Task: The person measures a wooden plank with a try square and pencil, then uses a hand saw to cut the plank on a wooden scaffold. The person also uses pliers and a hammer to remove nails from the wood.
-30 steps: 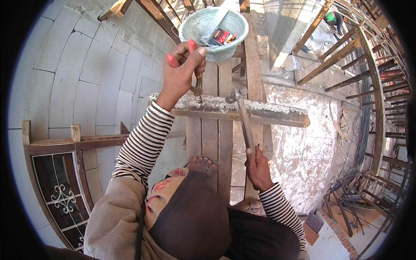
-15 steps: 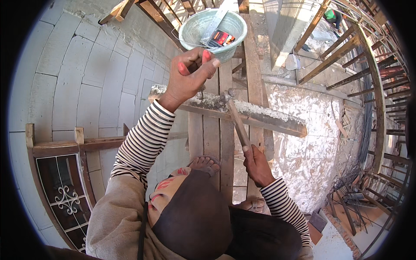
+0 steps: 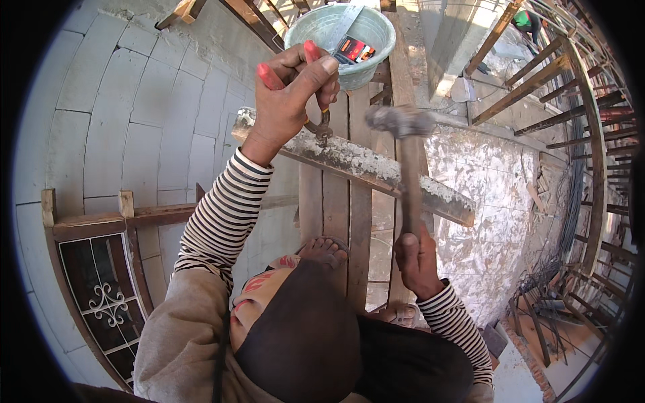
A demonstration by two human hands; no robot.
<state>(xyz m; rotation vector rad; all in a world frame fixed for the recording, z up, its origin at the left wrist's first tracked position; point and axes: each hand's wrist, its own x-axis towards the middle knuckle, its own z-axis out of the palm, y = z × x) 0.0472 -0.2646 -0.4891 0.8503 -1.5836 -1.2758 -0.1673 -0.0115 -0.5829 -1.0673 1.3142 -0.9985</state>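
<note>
My left hand (image 3: 290, 101) is closed round red-handled pincers (image 3: 324, 121), whose dark jaws rest at the top of a wooden beam (image 3: 376, 164) crusted with pale mortar. Whether a nail sits in the jaws is too small to tell. In my right hand (image 3: 418, 262), the wooden handle of a hammer (image 3: 410, 174) is gripped low down. Its head, blurred by motion, is raised to the right of the pincers, apart from them. The beam lies slantwise across the planks (image 3: 336, 221) I stand on.
Beyond the beam stands a pale green bucket (image 3: 369, 74) with a metal strip and a red-and-black box in it. A block wall (image 3: 107, 141) rises at left. Timber framing (image 3: 584, 154) runs along the right, above a lower floor. A person (image 3: 529, 25) is far off at upper right.
The hammer has swung up and right, away from the beam near the pincers. My left hand has turned slightly, so the pincers' jaws now show on the beam.
</note>
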